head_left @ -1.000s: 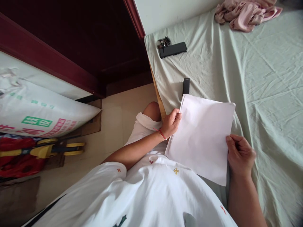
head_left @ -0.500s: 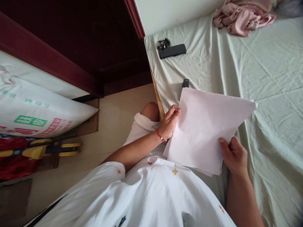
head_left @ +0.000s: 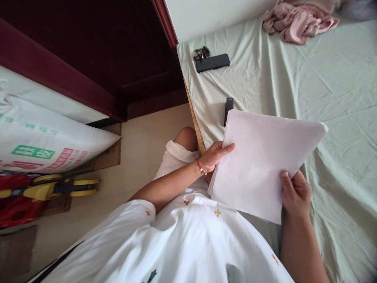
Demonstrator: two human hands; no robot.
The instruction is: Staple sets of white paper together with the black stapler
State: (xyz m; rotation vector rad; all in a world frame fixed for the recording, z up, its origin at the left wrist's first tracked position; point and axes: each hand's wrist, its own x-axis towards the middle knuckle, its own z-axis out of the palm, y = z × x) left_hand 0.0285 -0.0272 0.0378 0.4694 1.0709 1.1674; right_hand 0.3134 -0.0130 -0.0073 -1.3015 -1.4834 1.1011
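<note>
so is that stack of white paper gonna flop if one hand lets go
Probably: the stack of white paper looks thin and already bows between the left hand and right hand. Its far corner hangs unsupported, so it would likely droop. Loose sheets may also slide apart.

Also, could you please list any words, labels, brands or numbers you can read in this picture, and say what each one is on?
Nothing can be read for certain.
White sack: a green label and pink characters, too blurred and sideways to read.
Sheets of paper, held by the left hand and right hand: the visible face is blank.
Black phone and small black stapler-like object on the bed sheet: no legible marking.
</note>
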